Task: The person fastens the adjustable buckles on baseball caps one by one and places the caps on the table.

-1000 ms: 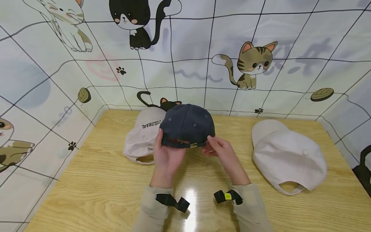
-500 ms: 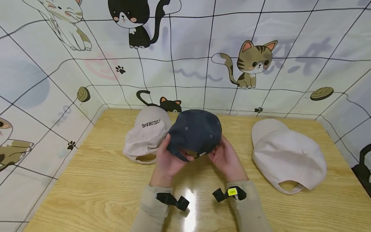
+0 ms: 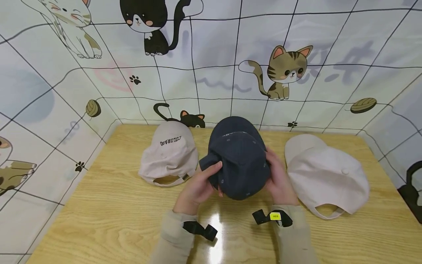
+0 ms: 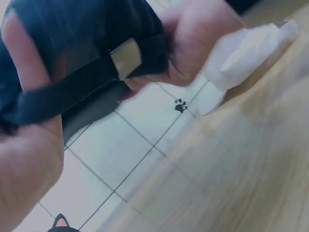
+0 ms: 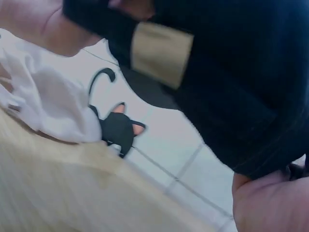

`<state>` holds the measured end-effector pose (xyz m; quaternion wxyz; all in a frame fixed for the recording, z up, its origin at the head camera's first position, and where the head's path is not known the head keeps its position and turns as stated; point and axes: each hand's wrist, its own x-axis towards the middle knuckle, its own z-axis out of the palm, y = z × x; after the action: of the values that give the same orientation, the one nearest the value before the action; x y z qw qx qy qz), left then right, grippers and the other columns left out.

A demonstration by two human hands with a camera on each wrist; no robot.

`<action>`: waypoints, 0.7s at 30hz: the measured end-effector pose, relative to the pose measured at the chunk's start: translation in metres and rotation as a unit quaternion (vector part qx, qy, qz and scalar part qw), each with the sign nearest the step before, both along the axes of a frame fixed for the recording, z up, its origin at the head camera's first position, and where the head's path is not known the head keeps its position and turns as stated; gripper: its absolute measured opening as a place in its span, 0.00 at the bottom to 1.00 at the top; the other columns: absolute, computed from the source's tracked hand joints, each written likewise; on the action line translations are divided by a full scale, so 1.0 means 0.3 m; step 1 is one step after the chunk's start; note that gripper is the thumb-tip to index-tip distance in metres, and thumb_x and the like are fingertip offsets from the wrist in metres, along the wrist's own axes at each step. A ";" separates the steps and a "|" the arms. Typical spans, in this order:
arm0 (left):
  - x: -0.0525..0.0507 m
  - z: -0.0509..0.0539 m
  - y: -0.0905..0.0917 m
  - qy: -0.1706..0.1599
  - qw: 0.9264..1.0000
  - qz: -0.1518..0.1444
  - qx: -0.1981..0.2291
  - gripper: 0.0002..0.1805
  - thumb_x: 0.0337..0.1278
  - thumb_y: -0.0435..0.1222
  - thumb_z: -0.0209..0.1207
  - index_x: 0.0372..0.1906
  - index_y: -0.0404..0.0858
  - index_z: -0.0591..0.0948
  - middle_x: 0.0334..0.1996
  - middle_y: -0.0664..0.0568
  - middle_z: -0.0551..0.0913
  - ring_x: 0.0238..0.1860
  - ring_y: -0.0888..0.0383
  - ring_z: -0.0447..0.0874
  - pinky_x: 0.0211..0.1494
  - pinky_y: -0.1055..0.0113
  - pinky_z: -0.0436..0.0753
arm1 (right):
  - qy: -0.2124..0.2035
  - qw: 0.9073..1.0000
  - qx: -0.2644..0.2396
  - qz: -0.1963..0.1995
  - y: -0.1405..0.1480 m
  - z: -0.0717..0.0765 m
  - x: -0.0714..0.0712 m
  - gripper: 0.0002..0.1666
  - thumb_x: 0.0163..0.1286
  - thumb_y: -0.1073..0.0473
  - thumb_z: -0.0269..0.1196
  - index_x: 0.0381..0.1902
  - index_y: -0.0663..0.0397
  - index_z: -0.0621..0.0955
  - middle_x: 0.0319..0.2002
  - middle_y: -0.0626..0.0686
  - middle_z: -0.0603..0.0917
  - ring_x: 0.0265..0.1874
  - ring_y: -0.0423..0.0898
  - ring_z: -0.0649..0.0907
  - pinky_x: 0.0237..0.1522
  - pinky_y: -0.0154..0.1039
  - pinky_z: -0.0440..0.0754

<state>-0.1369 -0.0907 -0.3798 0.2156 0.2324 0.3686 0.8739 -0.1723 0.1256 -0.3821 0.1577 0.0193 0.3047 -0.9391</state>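
A navy baseball cap (image 3: 242,157) is held above the table between both hands, its brim toward the back wall and its crown facing up. My left hand (image 3: 199,185) grips the cap's left rear edge, the thumb lying over the cloth. On the other side my right hand (image 3: 280,179) holds the cap's right edge, most of its fingers hidden beneath. The left wrist view shows the back strap with a brass-coloured buckle (image 4: 126,59), and the left hand's fingers pass through the strap opening. That same buckle (image 5: 161,53) appears close up in the right wrist view.
A pale cap lettered COLORADO (image 3: 171,154) lies to the left on the wooden table (image 3: 108,216). Another pale cap (image 3: 329,176) lies to the right, close to the right forearm. Behind the table rises a cat-printed wall covering (image 3: 217,47).
The navy cap has tilted from showing its rear strap to showing its crown and brim. Both hands have shifted right with it, and the left thumb now presses on its outside.
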 end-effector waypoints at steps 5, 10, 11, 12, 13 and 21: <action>-0.017 -0.030 0.041 -0.017 0.998 0.062 0.002 0.12 0.66 0.33 0.41 0.47 0.35 0.73 0.22 0.50 0.80 0.15 0.60 0.78 0.18 0.66 0.77 | 0.061 0.997 0.044 0.003 0.051 0.035 0.003 0.28 0.70 0.62 0.48 0.66 0.53 0.57 0.59 0.52 0.68 0.48 0.43 0.77 0.47 0.36 0.75; -0.023 -0.054 0.077 -0.076 0.992 0.101 0.025 0.12 0.63 0.36 0.47 0.48 0.35 0.71 0.26 0.48 0.79 0.18 0.58 0.79 0.20 0.67 0.78 | 0.021 0.999 -0.009 -0.022 0.092 0.040 -0.001 0.32 0.69 0.61 0.50 0.68 0.53 0.52 0.53 0.51 0.73 0.45 0.43 0.78 0.46 0.35 0.76; -0.024 -0.058 0.084 -0.089 0.990 0.106 0.028 0.12 0.63 0.36 0.48 0.48 0.35 0.71 0.26 0.49 0.79 0.19 0.58 0.79 0.20 0.67 0.78 | 0.004 0.999 -0.033 -0.028 0.098 0.037 -0.002 0.31 0.69 0.61 0.50 0.67 0.53 0.54 0.52 0.51 0.74 0.46 0.42 0.78 0.47 0.35 0.75; -0.024 -0.062 0.091 -0.102 0.988 0.112 0.024 0.12 0.62 0.37 0.49 0.47 0.35 0.71 0.26 0.49 0.79 0.19 0.58 0.80 0.21 0.67 0.78 | -0.013 0.997 -0.062 -0.032 0.105 0.032 -0.004 0.29 0.69 0.62 0.50 0.65 0.54 0.57 0.51 0.51 0.75 0.46 0.43 0.77 0.48 0.35 0.74; -0.025 -0.067 0.099 -0.114 0.987 0.115 0.015 0.13 0.61 0.37 0.50 0.48 0.35 0.71 0.27 0.49 0.79 0.19 0.58 0.80 0.22 0.67 0.79 | -0.026 0.995 -0.086 -0.035 0.110 0.027 -0.006 0.26 0.68 0.63 0.50 0.64 0.55 0.60 0.49 0.52 0.75 0.46 0.43 0.77 0.50 0.35 0.73; -0.028 -0.131 0.154 -0.155 0.972 0.116 -0.136 0.21 0.57 0.42 0.55 0.53 0.38 0.70 0.31 0.45 0.79 0.19 0.56 0.79 0.22 0.64 0.79 | -0.032 0.999 -0.006 -0.035 0.154 -0.028 -0.026 0.31 0.69 0.63 0.50 0.67 0.54 0.54 0.56 0.51 0.69 0.48 0.40 0.76 0.49 0.33 0.73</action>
<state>-0.1452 -0.0447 -0.4191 0.1964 0.0183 0.4706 0.8600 -0.1801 0.1719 -0.3906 0.1343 0.0587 0.2929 -0.9448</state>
